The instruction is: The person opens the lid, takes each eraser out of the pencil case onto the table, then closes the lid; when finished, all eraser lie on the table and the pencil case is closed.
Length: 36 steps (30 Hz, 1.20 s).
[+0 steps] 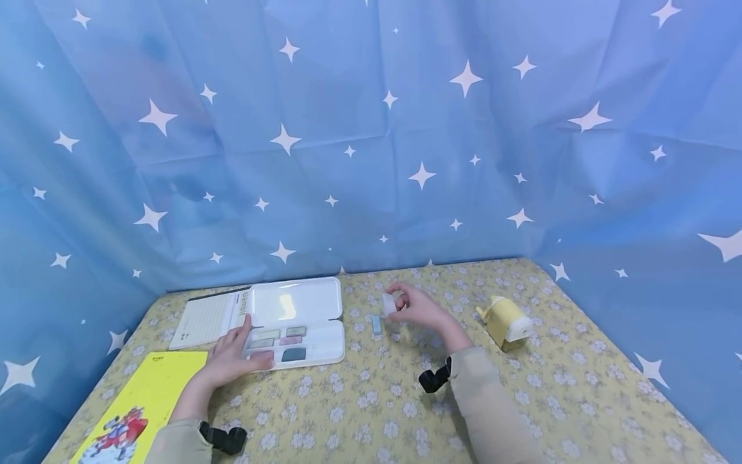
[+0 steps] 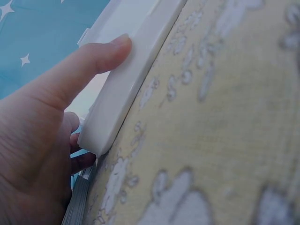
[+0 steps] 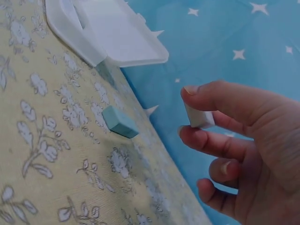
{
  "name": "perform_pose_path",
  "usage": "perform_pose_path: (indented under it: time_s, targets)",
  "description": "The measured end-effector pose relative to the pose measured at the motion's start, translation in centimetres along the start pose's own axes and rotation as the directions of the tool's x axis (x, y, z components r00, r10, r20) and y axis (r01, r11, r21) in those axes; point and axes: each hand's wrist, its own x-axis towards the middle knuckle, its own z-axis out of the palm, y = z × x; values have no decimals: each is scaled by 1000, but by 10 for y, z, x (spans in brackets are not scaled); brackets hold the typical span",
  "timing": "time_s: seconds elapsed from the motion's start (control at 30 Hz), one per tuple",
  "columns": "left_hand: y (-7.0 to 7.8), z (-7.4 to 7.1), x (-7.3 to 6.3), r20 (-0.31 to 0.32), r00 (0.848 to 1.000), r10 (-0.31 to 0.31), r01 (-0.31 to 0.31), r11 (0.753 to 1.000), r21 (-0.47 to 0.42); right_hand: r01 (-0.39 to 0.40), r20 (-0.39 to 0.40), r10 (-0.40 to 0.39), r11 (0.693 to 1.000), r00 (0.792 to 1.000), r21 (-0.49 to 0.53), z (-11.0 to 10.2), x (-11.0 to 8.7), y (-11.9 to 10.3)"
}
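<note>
An open white plastic case (image 1: 333, 351) lies on the table, its lid (image 1: 313, 299) tipped back. Inside are several small erasers, among them a pink eraser (image 1: 291, 340) and a dark teal eraser (image 1: 294, 354). My left hand (image 1: 233, 356) grips the case's left end; in the left wrist view the thumb (image 2: 105, 55) lies over the front rim while the fingers go round the corner. Between thumb and fingertips, my right hand (image 1: 422, 310) pinches a small white eraser (image 3: 199, 116), raised over the table. A light blue eraser (image 1: 377, 325) rests on the cloth just below it.
A yellow pencil sharpener (image 1: 503, 319) with a crank stands to the right. At the left are a lined notepad (image 1: 205, 317), partly behind the case, and a yellow booklet (image 1: 153, 386) under my left forearm. A blue star-patterned curtain (image 1: 371, 129) borders the flowered table cloth (image 1: 348, 412).
</note>
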Motion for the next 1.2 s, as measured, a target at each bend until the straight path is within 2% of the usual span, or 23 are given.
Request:
perform_pose_path:
  time_s: [0.2, 0.53, 1.2]
  targets:
    - [0, 0, 0, -8, 1000, 16, -16, 1000, -2, -66, -27, 66, 998, 997, -7, 3, 0, 10]
    - [1, 0, 0, -7, 1000, 1, -1, 1000, 1, -104, -47, 103, 994, 994, -28, 6, 2, 21]
    - [2, -1, -1, -9, 1000, 10, -10, 1000, 1, -120, -42, 116, 988, 992, -101, 13, 1, 25]
